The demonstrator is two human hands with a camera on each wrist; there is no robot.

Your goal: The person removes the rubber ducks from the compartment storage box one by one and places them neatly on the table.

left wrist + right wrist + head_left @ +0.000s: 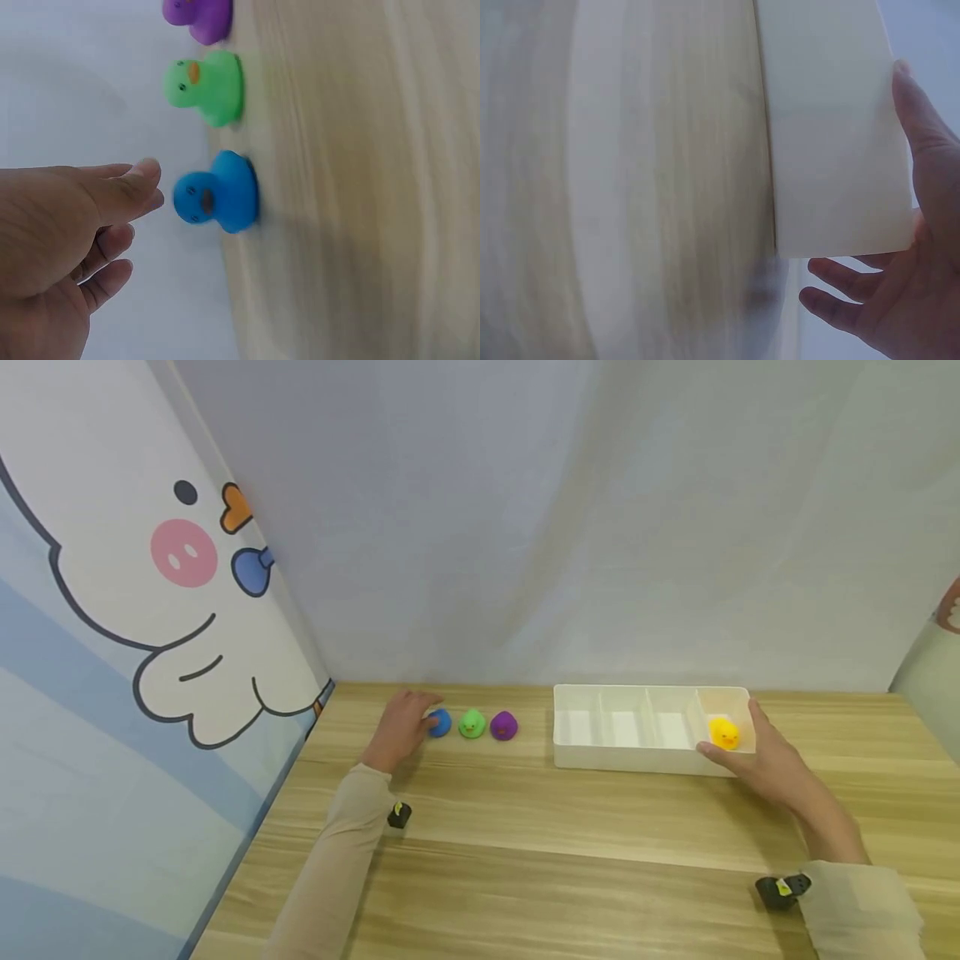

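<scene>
My left hand (401,729) is just left of a blue rubber duck (441,722). In the left wrist view, the fingertips are by the duck's head with a small gap, and the thumb lies close to the index finger. A green rubber duck (472,724) and a purple rubber duck (504,726) stand to its right in a row. My right hand (776,768) holds the right end of a white divided tray (630,757), its thumb over the front rim. Inside the rightmost compartment sits a yellow rubber duck (724,734).
The wooden table (570,877) runs back to a pale curtain (600,527). At the left, a wall panel (112,568) with a cartoon figure borders the table. Small black devices sit at both wrists.
</scene>
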